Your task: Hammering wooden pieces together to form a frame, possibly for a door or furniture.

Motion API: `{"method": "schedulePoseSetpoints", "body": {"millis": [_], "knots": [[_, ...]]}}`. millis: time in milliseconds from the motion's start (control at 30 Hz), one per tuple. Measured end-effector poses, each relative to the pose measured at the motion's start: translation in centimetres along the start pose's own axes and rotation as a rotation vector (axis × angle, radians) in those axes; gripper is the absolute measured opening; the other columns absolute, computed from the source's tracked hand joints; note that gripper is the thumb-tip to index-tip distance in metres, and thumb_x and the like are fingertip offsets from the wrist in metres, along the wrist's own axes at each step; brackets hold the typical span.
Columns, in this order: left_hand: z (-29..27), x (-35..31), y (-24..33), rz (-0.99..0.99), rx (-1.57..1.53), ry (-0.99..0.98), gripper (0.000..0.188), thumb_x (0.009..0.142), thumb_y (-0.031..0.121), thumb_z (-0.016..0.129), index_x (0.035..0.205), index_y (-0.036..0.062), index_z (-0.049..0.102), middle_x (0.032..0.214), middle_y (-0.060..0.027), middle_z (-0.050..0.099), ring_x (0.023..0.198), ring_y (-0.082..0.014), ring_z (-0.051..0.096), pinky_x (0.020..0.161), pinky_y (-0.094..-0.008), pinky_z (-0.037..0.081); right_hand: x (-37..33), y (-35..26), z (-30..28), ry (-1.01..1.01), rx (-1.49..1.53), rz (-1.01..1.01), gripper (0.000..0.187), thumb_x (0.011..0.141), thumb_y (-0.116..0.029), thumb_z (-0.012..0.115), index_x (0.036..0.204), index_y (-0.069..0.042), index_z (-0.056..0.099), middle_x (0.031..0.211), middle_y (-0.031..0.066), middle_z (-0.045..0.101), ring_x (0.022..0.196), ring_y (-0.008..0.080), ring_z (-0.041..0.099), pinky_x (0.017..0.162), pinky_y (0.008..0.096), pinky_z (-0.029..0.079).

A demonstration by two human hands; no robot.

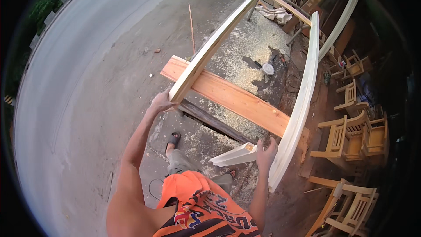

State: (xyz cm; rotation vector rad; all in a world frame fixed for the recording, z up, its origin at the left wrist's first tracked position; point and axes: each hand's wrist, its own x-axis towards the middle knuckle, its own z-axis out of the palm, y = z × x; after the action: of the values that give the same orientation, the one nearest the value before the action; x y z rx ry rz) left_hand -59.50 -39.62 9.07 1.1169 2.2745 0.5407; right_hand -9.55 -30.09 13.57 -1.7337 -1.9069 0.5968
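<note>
My left hand (162,102) is closed round the near end of a long, pale wooden beam (219,35), which slants away to the far right. Under that beam, a reddish plank (239,102) lies crosswise, reaching toward a second long, pale moulded beam (302,101) on the right. My right hand (265,154) is beside this second beam, thumb and fingers apart, with nothing visible between them. Just left of it is a short, pale wooden piece (234,156); the hand partly overlaps its end, and I cannot tell whether they touch.
A dark round pole (215,121) runs beneath the plank. Wood shavings (245,39) cover the ground around a power tool with a round disc (268,69). Wooden chairs (351,136) crowd the right side. A thin stick (191,28) lies on the ground, with a paved road (79,48) beyond.
</note>
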Motion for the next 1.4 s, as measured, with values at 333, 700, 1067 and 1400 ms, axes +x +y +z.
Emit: {"method": "schedulePoseSetpoints", "body": {"millis": [333,700,1067,1400], "knots": [[3.2,-3.1,-4.3,0.210,-0.481,-0.063,0.049,0.087,0.022,0.068,0.130,0.0010,0.055,0.104,-0.0258,0.069,0.101,-0.0438,0.067,0.087,-0.0436,0.052,-4.7,-29.1,34.4,-0.243,0.354,-0.036,0.106,0.082,-0.015,0.069,0.158,-0.001,-0.004,0.150,0.0447,0.021,0.135,0.0591,0.036,0.112,0.0560,0.039],[1.3,-13.6,-7.3,0.120,-0.586,-0.185,0.075,0.087,0.008,0.071,0.150,0.0001,0.031,0.123,-0.0194,0.062,0.111,-0.0296,0.063,0.095,-0.0368,0.050,-11.4,-20.1,22.6,-0.346,0.429,0.155,0.082,0.090,-0.045,0.070,0.149,0.002,0.038,0.146,0.0300,0.046,0.135,0.0458,0.046,0.113,0.0480,0.038],[-0.1,-22.3,-19.2,-0.212,-0.621,-0.338,0.055,0.098,0.035,0.066,0.142,0.0056,0.052,0.136,-0.0108,0.063,0.121,-0.0204,0.061,0.099,-0.0363,0.045,-0.1,11.8,4.7,-0.462,-0.568,-0.088,0.083,0.070,-0.016,0.085,0.143,-0.016,0.045,0.152,0.0142,0.044,0.142,0.0373,0.039,0.115,0.0505,0.039],[14.1,-39.2,-20.0,-0.470,-0.532,-0.115,0.041,0.094,0.025,0.069,0.126,0.0000,0.062,0.113,-0.0110,0.072,0.103,-0.0186,0.068,0.088,-0.0334,0.053,-18.8,2.9,5.5,-0.604,-0.318,-0.177,0.040,0.074,-0.025,0.081,0.105,-0.005,0.066,0.102,0.0169,0.065,0.098,0.0386,0.065,0.083,0.0475,0.054]]}}
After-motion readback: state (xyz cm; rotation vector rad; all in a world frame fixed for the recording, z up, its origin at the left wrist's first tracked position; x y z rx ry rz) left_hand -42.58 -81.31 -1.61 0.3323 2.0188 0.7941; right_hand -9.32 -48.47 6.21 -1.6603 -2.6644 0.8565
